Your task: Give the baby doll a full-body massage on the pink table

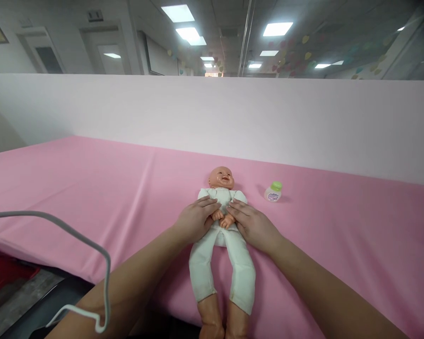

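Left hand (197, 219) and right hand (256, 223) open, fingers flat on doll's (215, 240) torso, bottle (273, 192) near doll's head.

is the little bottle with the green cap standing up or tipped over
Standing up: the bottle has its green cap at the top, with the clear body below it on the pink cover.

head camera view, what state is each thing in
doll: on its back, face up, dressed in white
doll's hands: together on its belly
left hand: resting on the doll, fingers extended
right hand: resting on the doll's other side, fingers extended
bottle: standing, green cap on
pink cover: spread out, lightly creased
cable: bent, hanging loose
ceiling lights: on
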A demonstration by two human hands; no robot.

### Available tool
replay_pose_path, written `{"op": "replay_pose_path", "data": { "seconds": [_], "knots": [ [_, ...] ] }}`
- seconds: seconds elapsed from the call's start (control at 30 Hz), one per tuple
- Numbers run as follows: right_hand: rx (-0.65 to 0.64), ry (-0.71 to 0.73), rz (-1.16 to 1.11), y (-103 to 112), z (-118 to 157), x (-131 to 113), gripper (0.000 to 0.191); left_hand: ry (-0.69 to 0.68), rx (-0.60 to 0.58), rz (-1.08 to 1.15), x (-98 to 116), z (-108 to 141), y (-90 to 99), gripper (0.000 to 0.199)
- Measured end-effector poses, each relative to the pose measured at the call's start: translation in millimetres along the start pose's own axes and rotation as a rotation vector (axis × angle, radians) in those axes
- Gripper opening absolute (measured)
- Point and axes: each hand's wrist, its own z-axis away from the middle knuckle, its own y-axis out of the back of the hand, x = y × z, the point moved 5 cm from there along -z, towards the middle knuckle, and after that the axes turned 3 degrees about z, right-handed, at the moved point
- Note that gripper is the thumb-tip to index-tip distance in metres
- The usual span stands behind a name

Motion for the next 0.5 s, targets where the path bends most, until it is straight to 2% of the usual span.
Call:
{"op": "replay_pose_path", "data": {
  "seconds": [0.1,0.23,0.37,0.5],
  "knots": [
    [0.047,-0.093,-0.046,3.5,3.2,6.9,0.046,0.086,0.063,0.083,-4.9,1.0,3.1,0.04],
    [0.157,-0.343,-0.155,16.9,11.3,23.6,0.043,0.326,0.227,0.356,-26.3,4.5,10.5,0.039],
    [0.372,-0.603,-0.338,33.4,25.8,50.1,0.044,0.561,0.498,0.776,-67.7,10.6,17.0,0.029],
    [0.599,-0.82,-0.535,27.3,44.8,86.6,0.051,0.838,0.708,1.159,-112.3,18.0,13.1,0.028]
  ]
}}
